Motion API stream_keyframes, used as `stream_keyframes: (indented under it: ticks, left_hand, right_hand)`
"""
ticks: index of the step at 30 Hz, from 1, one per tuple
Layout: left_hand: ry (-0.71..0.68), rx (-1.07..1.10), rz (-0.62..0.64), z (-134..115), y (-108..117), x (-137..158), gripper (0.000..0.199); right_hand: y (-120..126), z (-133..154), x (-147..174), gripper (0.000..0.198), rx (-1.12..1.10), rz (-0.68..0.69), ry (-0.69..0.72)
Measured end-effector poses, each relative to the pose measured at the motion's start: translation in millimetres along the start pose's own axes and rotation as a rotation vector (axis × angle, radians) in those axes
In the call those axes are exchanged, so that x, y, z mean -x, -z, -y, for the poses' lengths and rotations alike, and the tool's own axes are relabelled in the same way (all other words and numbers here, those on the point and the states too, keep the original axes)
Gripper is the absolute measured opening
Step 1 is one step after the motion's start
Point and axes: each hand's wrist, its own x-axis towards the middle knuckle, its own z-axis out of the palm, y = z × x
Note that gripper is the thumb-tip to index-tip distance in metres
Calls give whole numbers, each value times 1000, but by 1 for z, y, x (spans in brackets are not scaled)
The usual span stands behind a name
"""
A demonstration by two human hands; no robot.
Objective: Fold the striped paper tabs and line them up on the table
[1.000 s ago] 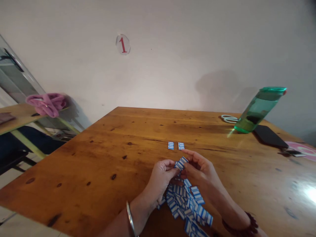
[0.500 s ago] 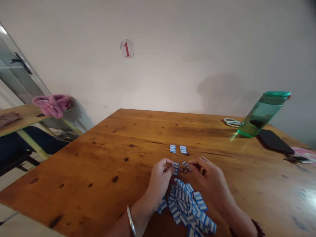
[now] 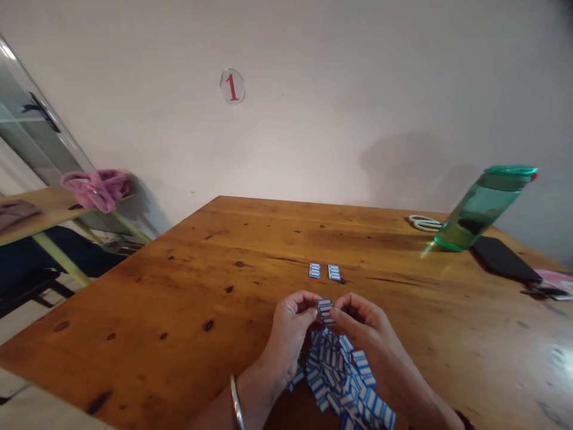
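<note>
The right hand (image 3: 362, 322), half a second ago parted from the left hand (image 3: 290, 328) with its own small piece, is back against it, both now pinching the same blue-and-white cards (image 3: 324, 312). A second ago the held cards slanted to the right at their far end; now that end leans left. The right hand's fingertips, then at the far right packet (image 3: 333, 272), have drawn nearer. The beaded bracelet (image 3: 464, 420) has slipped almost out of view.
</note>
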Motion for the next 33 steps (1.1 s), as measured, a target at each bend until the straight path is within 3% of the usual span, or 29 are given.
stream_keyframes:
  ticks: [10, 33]
  left_hand:
    - [15, -23, 96, -1, -2, 4, 16]
    - [-58, -56, 133, 10, -3, 2, 16]
  right_hand:
    - [6, -8, -7, 27, 43, -67, 55]
    - [1, -14, -6, 25, 47, -115, 32]
